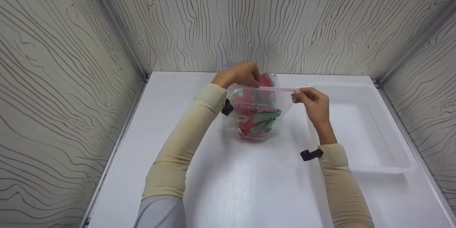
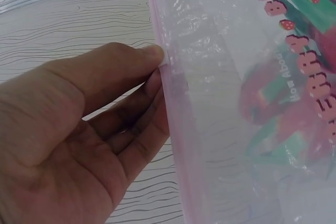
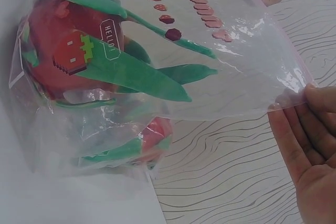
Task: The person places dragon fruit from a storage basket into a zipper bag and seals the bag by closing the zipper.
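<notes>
A clear zip bag (image 1: 257, 109) with a pink zip strip (image 1: 279, 89) and pink lettering stands upright on the white table. Inside it is a red, round, fruit-like thing with long green leaves (image 3: 79, 51). My left hand (image 1: 240, 73) pinches the zip strip between thumb and fingers. A small whitish piece (image 2: 165, 59), perhaps the zip's slider, shows at the thumb tip in the left wrist view. At the top right corner of the bag, my right hand (image 1: 315, 105) pinches the strip's end, and the top edge is stretched between both hands.
Another red and green thing in clear film (image 3: 157, 140) lies behind the bag. To the right sits a white plastic basket (image 1: 356, 165). Wood-patterned panels (image 1: 228, 21) wall the table at the back and sides.
</notes>
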`<control>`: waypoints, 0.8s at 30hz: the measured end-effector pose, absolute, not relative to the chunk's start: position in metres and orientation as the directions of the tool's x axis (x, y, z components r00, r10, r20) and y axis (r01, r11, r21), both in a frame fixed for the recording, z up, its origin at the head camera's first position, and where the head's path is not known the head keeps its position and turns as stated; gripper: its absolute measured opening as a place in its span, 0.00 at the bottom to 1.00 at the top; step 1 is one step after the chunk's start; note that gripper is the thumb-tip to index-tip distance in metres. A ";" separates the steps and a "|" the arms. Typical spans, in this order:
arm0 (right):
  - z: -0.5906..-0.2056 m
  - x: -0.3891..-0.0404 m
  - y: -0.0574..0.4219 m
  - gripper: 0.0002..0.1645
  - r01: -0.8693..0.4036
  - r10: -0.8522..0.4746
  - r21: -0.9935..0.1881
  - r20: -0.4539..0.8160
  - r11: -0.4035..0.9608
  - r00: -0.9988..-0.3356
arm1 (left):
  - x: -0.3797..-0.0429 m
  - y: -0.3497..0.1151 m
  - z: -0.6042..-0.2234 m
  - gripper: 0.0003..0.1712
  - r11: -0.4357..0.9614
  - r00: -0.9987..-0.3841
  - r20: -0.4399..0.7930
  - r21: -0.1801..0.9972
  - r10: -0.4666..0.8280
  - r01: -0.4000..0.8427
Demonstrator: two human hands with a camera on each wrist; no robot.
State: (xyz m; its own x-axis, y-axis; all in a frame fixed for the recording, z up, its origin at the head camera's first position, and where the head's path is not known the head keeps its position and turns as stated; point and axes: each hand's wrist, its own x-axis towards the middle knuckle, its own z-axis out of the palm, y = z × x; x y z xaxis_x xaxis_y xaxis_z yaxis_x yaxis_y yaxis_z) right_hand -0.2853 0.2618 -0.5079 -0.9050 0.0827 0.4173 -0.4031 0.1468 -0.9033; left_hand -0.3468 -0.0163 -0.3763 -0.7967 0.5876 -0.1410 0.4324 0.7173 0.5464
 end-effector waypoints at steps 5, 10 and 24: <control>-0.510 -0.286 0.264 0.10 -0.404 0.083 -0.901 0.420 0.158 -0.904 | -0.347 -0.022 -0.377 0.08 0.717 -0.806 -0.138 0.559 0.576 0.417; -0.510 -0.286 0.264 0.10 -0.410 0.082 -0.898 0.426 0.158 -0.901 | -0.349 -0.028 -0.378 0.08 0.700 -0.797 -0.134 0.577 0.589 0.420; -0.506 -0.286 0.267 0.09 -0.415 0.102 -0.901 0.428 0.130 -0.898 | -0.352 -0.046 -0.380 0.06 0.696 -0.802 -0.123 0.584 0.584 0.417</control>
State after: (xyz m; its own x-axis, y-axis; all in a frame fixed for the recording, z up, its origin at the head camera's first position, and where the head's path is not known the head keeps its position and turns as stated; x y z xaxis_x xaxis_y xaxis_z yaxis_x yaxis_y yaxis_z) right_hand -0.2858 0.2668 -0.5056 -0.8980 0.1016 0.4282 -0.4147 0.1303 -0.9006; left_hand -0.3517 -0.0457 -0.3799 -0.8025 0.5839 -0.1226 0.4172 0.6961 0.5843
